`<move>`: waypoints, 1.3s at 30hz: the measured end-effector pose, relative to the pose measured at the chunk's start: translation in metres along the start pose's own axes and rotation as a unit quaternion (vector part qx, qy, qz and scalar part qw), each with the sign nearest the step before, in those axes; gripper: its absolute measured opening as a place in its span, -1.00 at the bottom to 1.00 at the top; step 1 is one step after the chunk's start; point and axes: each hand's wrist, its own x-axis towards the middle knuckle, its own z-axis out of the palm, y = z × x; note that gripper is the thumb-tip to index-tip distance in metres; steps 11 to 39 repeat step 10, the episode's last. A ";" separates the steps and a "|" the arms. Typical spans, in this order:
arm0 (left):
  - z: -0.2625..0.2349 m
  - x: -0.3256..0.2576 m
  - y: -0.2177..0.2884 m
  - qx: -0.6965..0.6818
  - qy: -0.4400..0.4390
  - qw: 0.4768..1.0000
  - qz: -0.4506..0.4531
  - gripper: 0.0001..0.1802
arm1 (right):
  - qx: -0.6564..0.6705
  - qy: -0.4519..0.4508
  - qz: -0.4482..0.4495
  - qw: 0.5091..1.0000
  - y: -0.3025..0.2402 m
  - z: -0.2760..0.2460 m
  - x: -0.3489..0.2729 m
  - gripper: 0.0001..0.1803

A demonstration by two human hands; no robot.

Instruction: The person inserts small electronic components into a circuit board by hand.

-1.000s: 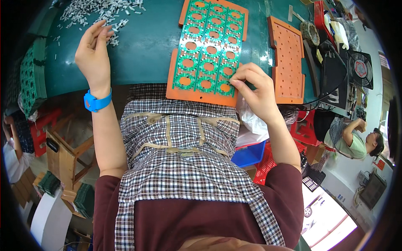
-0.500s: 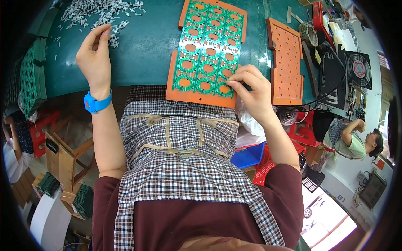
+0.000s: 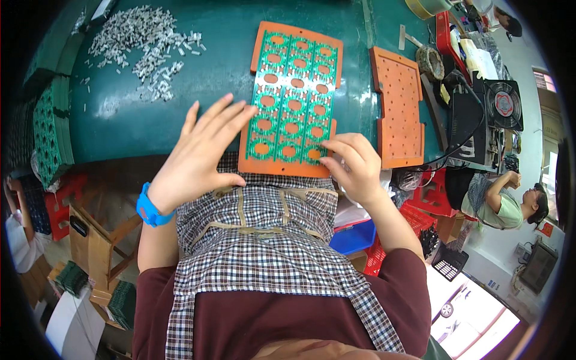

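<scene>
A green circuit board panel (image 3: 293, 114) with rows of oval holes lies on an orange fixture plate (image 3: 251, 157) at the table's front edge. My left hand (image 3: 195, 159), with a blue watch (image 3: 151, 207) on its wrist, is open with fingers spread beside the panel's left edge. Its fingertips come close to that edge; whether they touch it I cannot tell. At the panel's lower right corner my right hand (image 3: 357, 168) is closed, thumb and forefinger bent together over the board. Anything between those fingertips is too small to make out. Small pale parts (image 3: 141, 39) lie heaped at the far left.
A second orange plate (image 3: 399, 108) with small holes lies at the right. Beyond it are a round container (image 3: 429, 63), a red tray (image 3: 443, 42) and a black fan (image 3: 503, 103). Stacked green panels (image 3: 51, 132) stand at the left edge. A person (image 3: 507, 201) is at the right.
My left hand has come from near the pale parts toward the panel, opening from a pinch to spread fingers. My right hand stays at the panel's lower right corner. The whole view has shifted slightly.
</scene>
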 end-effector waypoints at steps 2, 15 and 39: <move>0.001 0.000 0.001 0.005 -0.003 1.000 -0.003 0.17 | -0.015 0.008 -0.005 1.000 -0.002 0.005 0.000 -0.77; 0.006 -0.004 -0.001 -0.023 0.003 1.000 0.019 0.13 | -0.011 -0.009 0.040 0.999 -0.007 -0.005 0.003 -0.68; 0.006 -0.004 -0.001 -0.023 0.003 1.000 0.019 0.13 | -0.011 -0.009 0.040 0.999 -0.007 -0.005 0.003 -0.68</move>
